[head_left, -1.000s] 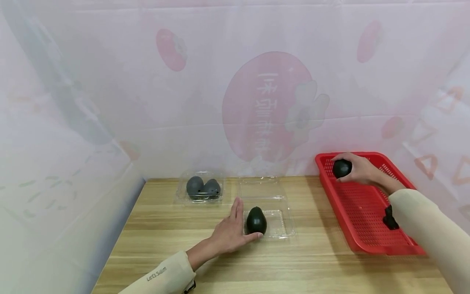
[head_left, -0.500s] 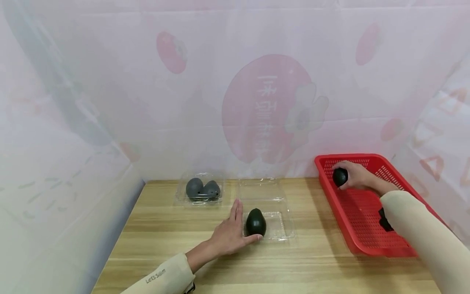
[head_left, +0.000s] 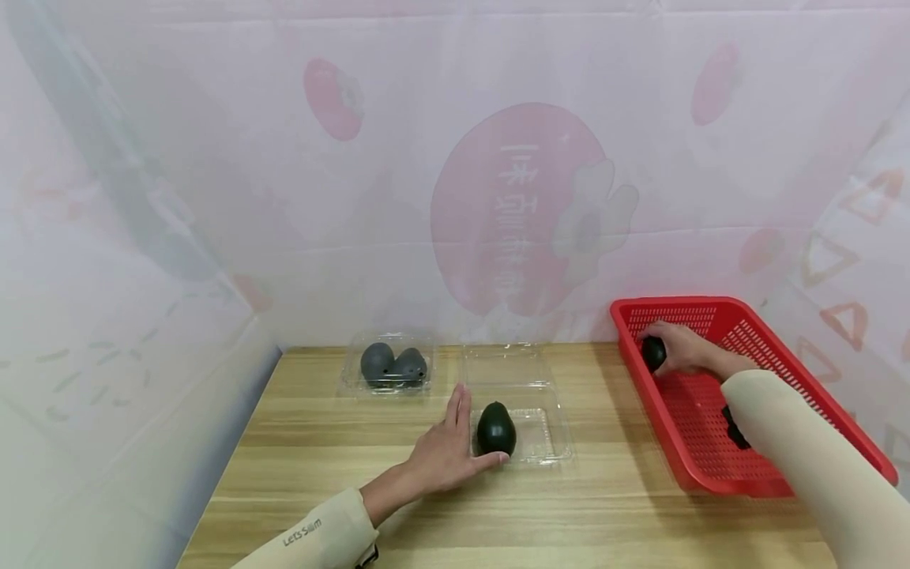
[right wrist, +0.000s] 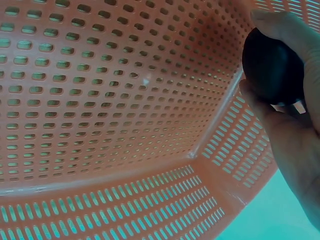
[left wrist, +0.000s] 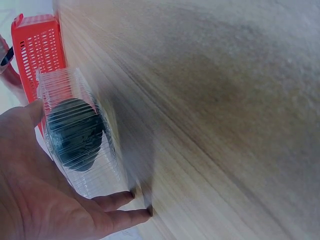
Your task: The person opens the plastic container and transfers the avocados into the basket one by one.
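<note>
A dark green avocado (head_left: 496, 430) sits in the left part of an opened clear plastic clamshell box (head_left: 557, 431). My left hand (head_left: 442, 452) rests along the box's left side, fingers straight and thumb at its front edge; in the left wrist view the avocado (left wrist: 75, 132) shows through the clear wall, with the fingertips (left wrist: 142, 213) down at the table. Inside the red basket (head_left: 671, 450), at its far left corner, my right hand (head_left: 684, 348) grips another dark avocado (head_left: 653, 353). From the right wrist view, thumb and fingers curl round that avocado (right wrist: 274, 69) close to the basket's perforated wall.
A closed clear clamshell (head_left: 348, 371) with two dark grey-green avocados (head_left: 377, 363) stands at the back left of the wooden table (head_left: 320, 442). A printed curtain (head_left: 370, 221) hangs behind and at both sides.
My right hand has lowered the avocado deeper into the basket's far left corner, moving slightly left. The left hand and the avocado in the clamshell have stayed in place.
</note>
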Action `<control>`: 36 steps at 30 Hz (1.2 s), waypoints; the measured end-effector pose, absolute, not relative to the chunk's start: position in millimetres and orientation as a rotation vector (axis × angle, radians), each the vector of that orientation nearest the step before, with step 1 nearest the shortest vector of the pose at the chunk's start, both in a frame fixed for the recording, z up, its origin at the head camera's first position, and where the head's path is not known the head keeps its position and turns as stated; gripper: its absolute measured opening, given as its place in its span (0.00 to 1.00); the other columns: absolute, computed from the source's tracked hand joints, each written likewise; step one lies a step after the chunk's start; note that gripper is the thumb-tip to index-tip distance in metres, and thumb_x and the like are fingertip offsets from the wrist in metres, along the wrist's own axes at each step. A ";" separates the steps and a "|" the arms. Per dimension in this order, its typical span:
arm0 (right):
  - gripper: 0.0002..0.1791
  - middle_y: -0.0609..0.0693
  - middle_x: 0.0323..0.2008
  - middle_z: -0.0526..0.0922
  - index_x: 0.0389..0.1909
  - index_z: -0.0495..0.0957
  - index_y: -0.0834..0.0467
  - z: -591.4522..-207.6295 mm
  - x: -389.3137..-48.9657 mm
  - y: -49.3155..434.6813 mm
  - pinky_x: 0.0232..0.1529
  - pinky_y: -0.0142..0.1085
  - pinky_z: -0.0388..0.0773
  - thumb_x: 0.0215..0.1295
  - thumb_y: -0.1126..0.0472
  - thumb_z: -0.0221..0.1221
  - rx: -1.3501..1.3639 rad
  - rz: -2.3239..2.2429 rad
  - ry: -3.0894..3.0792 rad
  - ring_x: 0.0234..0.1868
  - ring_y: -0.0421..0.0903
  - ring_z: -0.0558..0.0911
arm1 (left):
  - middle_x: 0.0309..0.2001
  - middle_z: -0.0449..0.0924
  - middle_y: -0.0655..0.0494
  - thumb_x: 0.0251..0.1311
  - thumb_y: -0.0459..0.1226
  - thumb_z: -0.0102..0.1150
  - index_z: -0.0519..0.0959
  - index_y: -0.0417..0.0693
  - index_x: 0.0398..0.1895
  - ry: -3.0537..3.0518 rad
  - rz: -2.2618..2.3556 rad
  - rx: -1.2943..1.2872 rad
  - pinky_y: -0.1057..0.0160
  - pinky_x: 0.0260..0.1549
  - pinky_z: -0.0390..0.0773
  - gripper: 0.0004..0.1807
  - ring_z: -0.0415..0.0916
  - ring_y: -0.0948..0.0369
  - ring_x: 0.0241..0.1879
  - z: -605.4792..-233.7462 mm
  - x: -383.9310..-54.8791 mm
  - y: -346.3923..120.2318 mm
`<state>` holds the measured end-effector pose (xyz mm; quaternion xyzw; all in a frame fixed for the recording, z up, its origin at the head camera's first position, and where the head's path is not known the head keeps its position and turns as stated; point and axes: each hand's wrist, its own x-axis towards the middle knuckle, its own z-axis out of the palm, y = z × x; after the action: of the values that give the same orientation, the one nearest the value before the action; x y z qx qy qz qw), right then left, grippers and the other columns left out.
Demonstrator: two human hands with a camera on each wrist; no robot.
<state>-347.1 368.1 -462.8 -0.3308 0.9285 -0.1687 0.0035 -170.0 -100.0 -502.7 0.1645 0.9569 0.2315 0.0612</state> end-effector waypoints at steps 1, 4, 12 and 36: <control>0.39 0.66 0.48 0.83 0.54 0.80 0.72 -462.8 -347.2 368.0 0.47 0.67 0.79 0.39 0.62 0.85 -1.028 -0.523 2.902 0.49 0.67 0.81 | 0.86 0.35 0.36 0.62 0.74 0.59 0.37 0.36 0.86 2.895 0.701 0.495 0.41 0.50 0.83 0.70 0.83 0.37 0.54 -502.7 -170.0 -99.8; 0.40 0.68 0.50 0.83 0.56 0.80 0.72 -461.4 -346.8 367.1 0.51 0.67 0.79 0.41 0.61 0.85 -0.963 -0.474 2.878 0.52 0.70 0.81 | 0.86 0.35 0.36 0.61 0.74 0.59 0.37 0.37 0.86 2.895 0.708 0.494 0.41 0.50 0.83 0.70 0.84 0.38 0.53 -502.7 -170.1 -99.4; 0.38 0.63 0.46 0.83 0.54 0.81 0.67 -487.0 -365.6 386.8 0.45 0.59 0.83 0.43 0.56 0.85 -1.026 -0.527 2.865 0.47 0.62 0.82 | 0.86 0.35 0.37 0.61 0.73 0.60 0.36 0.37 0.86 2.894 0.703 0.495 0.40 0.52 0.82 0.71 0.83 0.37 0.55 -504.0 -170.9 -98.8; 0.46 0.70 0.55 0.81 0.61 0.78 0.73 -463.3 -343.4 368.7 0.57 0.68 0.76 0.40 0.59 0.85 -0.842 -0.493 2.829 0.56 0.69 0.79 | 0.86 0.37 0.36 0.61 0.72 0.62 0.38 0.36 0.86 2.902 0.721 0.489 0.40 0.52 0.83 0.70 0.82 0.34 0.56 -502.4 -170.6 -97.8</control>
<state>-343.4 368.7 -463.3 -0.2806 0.9427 -0.1642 0.0743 -170.6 -97.8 -502.4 0.1611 0.9563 0.2375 0.0559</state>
